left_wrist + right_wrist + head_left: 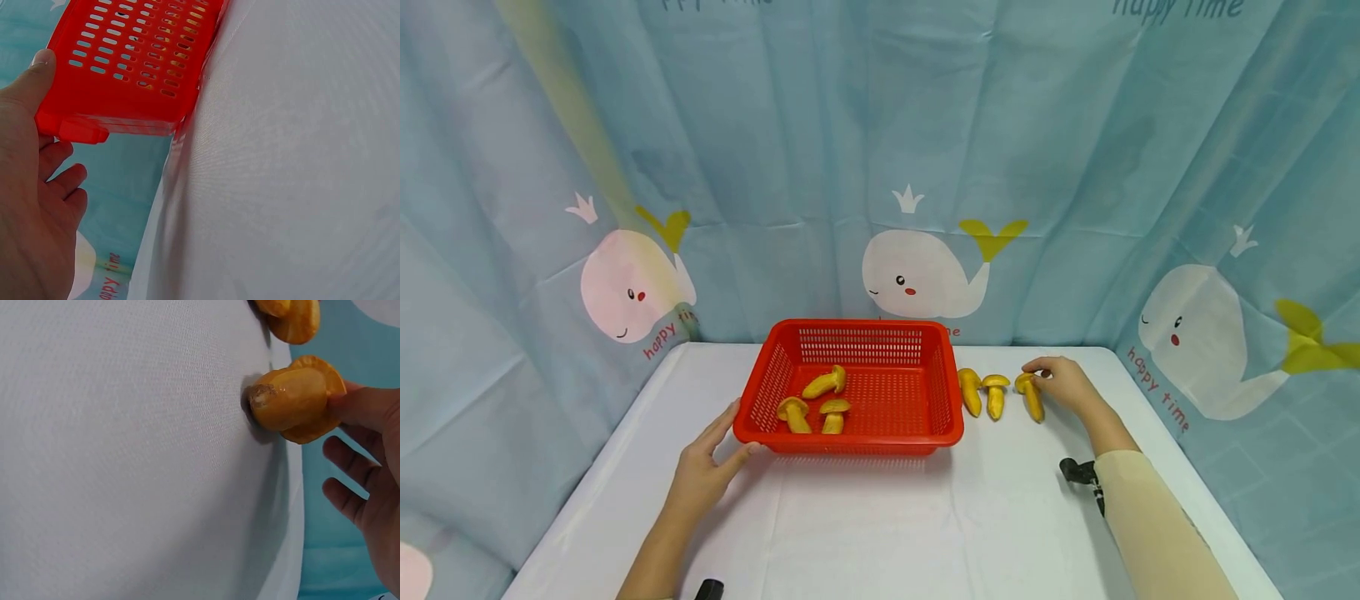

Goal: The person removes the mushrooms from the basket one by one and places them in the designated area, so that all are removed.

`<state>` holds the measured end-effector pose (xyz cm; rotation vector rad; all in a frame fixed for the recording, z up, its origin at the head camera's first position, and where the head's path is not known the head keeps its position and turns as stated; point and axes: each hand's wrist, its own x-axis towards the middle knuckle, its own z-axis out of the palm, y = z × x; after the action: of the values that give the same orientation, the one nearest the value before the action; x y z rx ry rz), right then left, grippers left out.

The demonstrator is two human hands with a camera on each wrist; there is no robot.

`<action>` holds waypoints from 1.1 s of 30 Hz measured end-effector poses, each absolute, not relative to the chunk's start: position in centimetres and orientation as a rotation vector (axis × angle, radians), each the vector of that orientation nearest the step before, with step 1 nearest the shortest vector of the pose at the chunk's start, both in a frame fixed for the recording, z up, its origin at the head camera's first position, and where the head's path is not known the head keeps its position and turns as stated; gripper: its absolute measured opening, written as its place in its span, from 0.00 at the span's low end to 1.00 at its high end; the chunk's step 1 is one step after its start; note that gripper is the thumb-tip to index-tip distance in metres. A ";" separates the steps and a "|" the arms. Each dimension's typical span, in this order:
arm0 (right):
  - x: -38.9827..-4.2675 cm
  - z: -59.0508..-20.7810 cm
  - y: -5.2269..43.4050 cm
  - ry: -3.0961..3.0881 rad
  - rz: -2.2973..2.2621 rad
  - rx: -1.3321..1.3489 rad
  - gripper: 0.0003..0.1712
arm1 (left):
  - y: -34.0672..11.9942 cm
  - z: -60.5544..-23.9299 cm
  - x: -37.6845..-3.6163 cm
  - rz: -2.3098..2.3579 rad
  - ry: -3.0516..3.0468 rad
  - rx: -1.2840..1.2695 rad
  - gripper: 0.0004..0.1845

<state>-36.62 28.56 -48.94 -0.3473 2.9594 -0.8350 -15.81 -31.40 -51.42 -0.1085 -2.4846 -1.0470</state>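
A red plastic basket (pixel 850 440) with slotted walls stands on the table and holds 3 yellow mushrooms, one of them a mushroom (pixel 825 382) lying on its side. My left hand (pixel 703 467) holds the basket's near left corner, the thumb on its front and the index finger along the left side. In the left wrist view, the other fingers hang loosely below the rim. To the right of the basket, my right hand (pixel 1066 385) pinches the cap of a yellow mushroom (pixel 290 400). Its stem points toward me, at the table surface.
Between the basket and my right hand lie two more yellow mushrooms, a left one (pixel 971 392) beside the basket and another mushroom (pixel 996 397). A white cloth covers the table (pixel 865 533). Behind it hangs a blue curtain (pixel 820 150) with whale prints.
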 end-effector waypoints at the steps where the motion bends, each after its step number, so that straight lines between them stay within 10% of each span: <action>1: -36.6 -49.0 28.6 2.954 -0.840 -0.341 0.15 | -31.4 -51.4 -15.8 -1.047 -2.484 -0.106 0.45; 33: -36.1 -48.1 28.1 2.949 -0.989 -0.337 0.17 | -31.3 -51.3 -15.7 -1.046 -2.490 -0.100 0.45</action>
<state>-36.14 28.13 -48.11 -0.3365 2.9494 -0.9892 -15.75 -31.29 -51.31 -0.0995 -2.4898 -1.0459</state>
